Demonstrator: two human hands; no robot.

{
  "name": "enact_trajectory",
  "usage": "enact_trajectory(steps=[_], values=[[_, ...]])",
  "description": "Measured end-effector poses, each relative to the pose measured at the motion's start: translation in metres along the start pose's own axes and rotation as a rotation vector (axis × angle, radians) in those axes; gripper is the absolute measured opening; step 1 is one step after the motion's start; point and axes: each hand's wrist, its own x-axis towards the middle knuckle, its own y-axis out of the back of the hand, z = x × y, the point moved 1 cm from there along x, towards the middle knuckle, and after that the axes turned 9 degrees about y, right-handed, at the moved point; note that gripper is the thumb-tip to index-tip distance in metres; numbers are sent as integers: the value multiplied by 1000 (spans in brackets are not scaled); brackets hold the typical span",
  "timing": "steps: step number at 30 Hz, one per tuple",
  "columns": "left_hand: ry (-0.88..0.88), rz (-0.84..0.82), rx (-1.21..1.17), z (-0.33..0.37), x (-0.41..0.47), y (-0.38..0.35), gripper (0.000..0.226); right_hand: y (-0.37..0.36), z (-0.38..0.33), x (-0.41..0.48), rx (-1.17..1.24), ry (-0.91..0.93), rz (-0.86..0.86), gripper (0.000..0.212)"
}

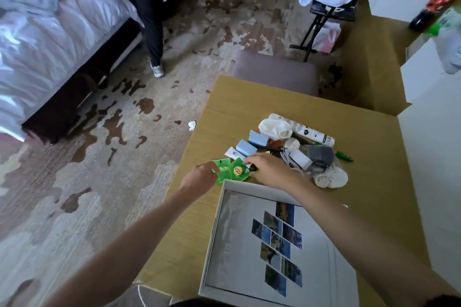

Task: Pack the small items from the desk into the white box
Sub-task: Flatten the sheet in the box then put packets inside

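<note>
Both hands work at the far edge of the white box (249, 244), which lies open on the worktop (374, 157) nearest the person, its floor showing a printed sheet of small photos. The left hand (199, 178) sits just beyond the box's far left corner, its fingers curled round the edge of the green tea packets (230, 171), apparently steadying them so they can be gathered as a bunch. The right hand (268, 169), just beyond the box's far rim, pinches a small dark item at the packets' right edge; what it is I cannot tell. Beyond the box the rest of the small items lie heaped: two pale blue boxes (252, 143), a white tube (311, 133), rolled white socks (275, 128), a grey sock (320, 154) and another white pair (330, 178) near the box's far right side. Nothing loose appears inside the box yet, so packing seems barely begun; the packets, being nearest the rim, look like the natural first load.
</note>
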Motion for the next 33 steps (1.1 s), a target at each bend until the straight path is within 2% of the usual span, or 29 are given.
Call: enact_trajectory(steps=[4, 7, 10, 13, 15, 18, 22, 25, 28, 31, 33], values=[[-84, 34, 157, -6, 15, -9, 29, -15, -2, 38, -250, 137, -128, 51], [-96, 26, 257, -9, 36, -16, 52, -23, 2, 57, -383, 208, -155, 60], [-98, -10, 332, -15, 52, -25, 73, -31, 8, 67, -404, 188, -160, 57], [-106, -12, 350, -21, 59, -32, 82, -39, 13, 69, -405, 163, -172, 48], [-84, 3, 314, -24, 62, -34, 78, -39, 16, 67, -352, 130, -170, 33], [26, -9, 167, -23, 63, -33, 58, -32, 22, 60, -288, 78, -137, 13], [115, -75, -16, -25, 62, -23, 29, -28, 26, 48, -188, 82, -61, 14], [150, -54, -169, -29, 52, -14, 13, -29, 18, 48, -127, 115, -173, 39], [252, -63, -388, -39, 39, -10, 9, -37, 10, 56, -231, 136, -305, 64], [293, -44, -482, -46, 24, -3, 9, -41, 6, 62, -356, 123, -391, 67], [322, -13, -548, -47, 14, 3, 7, -42, 5, 63, -347, 109, -401, 58]])
